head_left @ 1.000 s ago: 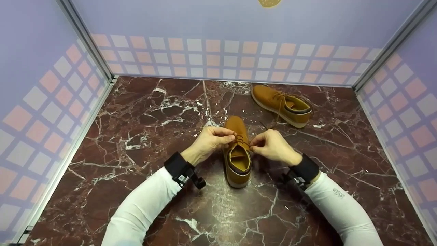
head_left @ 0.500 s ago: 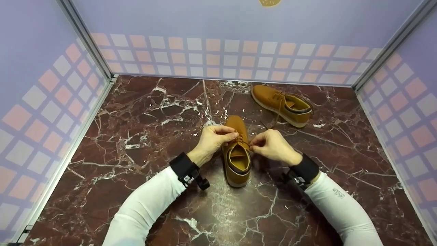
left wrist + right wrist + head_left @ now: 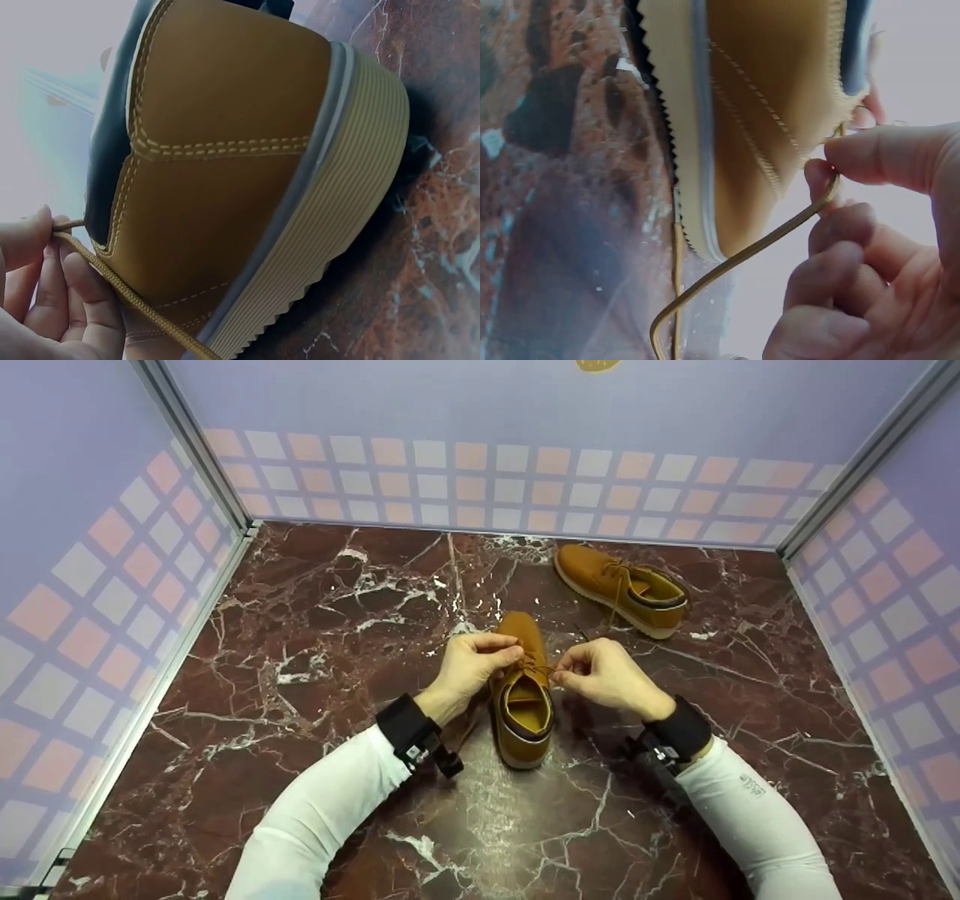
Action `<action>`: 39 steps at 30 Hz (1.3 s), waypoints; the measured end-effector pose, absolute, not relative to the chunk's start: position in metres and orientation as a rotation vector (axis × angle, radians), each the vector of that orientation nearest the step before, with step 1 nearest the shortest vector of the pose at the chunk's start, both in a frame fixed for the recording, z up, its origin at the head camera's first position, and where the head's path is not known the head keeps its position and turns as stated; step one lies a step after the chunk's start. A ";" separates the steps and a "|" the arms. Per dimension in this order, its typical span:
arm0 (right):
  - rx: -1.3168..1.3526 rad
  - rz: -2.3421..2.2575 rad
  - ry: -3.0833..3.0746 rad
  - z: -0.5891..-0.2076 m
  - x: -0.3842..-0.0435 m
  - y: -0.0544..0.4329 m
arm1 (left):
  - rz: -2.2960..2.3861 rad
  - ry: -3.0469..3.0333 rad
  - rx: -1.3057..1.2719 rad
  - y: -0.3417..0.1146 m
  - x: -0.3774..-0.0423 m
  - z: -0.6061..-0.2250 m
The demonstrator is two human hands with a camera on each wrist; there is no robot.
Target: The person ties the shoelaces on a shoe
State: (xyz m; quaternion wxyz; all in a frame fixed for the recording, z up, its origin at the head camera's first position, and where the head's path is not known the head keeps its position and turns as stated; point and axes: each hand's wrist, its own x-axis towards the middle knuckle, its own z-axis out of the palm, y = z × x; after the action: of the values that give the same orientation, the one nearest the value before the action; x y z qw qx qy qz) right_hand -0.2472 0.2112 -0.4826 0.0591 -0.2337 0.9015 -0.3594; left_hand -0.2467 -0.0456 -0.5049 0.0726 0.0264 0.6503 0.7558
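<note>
A tan leather shoe (image 3: 525, 727) with a yellow lining stands in the middle of the table, toe pointing away. On its left side the left hand (image 3: 474, 667) pinches a shoelace between thumb and index finger, close over the lacing. In the left wrist view that brown shoelace (image 3: 142, 300) runs down from the fingertips along the shoe's side. The right hand (image 3: 604, 675), at the shoe's right side, pinches the other lace end (image 3: 735, 259) between thumb and index finger. From there the lace hangs down in a loop beside the ridged sole (image 3: 676, 127).
A matching tan shoe (image 3: 589, 570) lies further back on the right, its laces loose beside it. The dark red marbled tabletop (image 3: 337, 780) is bounded by lilac panels with a checkered band (image 3: 480, 484) at the back and both sides.
The right hand has shifted slightly up, with a stretch of lace now showing between it and the shoe. The left hand has edged toward the lacing, still pinching its lace. The shoes stay put.
</note>
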 end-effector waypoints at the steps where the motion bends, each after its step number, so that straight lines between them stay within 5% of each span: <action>1: -0.703 -1.098 2.722 -0.481 -0.247 0.211 | 2.277 1.955 0.079 -0.045 -0.247 -0.505; 39: -0.974 -1.636 2.887 -0.459 -0.273 0.175 | 2.246 2.050 0.146 -0.045 -0.242 -0.503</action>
State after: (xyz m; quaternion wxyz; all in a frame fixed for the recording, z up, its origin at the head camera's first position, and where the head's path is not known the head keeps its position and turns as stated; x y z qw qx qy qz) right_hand -0.2733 0.1750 -0.4595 -0.1580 -0.2782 0.8243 -0.4671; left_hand -0.2422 -0.0455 -0.5035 0.0486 0.0479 0.6727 0.7368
